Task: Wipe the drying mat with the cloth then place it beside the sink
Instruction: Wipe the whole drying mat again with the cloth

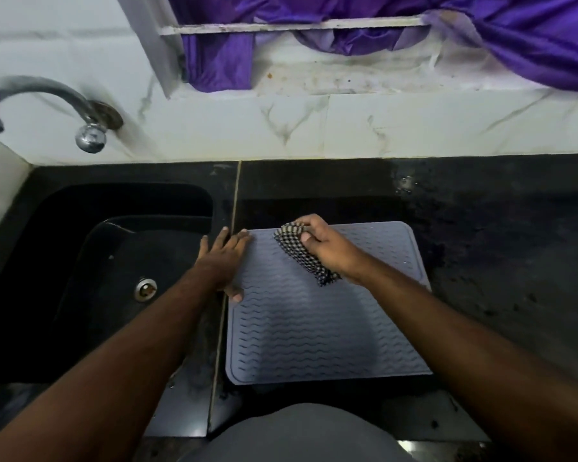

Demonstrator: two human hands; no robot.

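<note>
A grey drying mat (314, 328) with wavy ridges lies flat on the black counter, just right of the sink (80, 261). My right hand (327, 245) grips a bunched black-and-white checked cloth (301, 253) and holds it against the mat's far part. My left hand (226, 258) rests flat with straight fingers on the mat's left edge and far left corner, partly over the counter seam.
The black sink has a metal drain (145, 289). A curved metal tap (47, 101) juts from the white marble wall above it. The dark counter (498, 245) stretches to the right of the mat. Purple fabric (531, 45) hangs over the sill behind.
</note>
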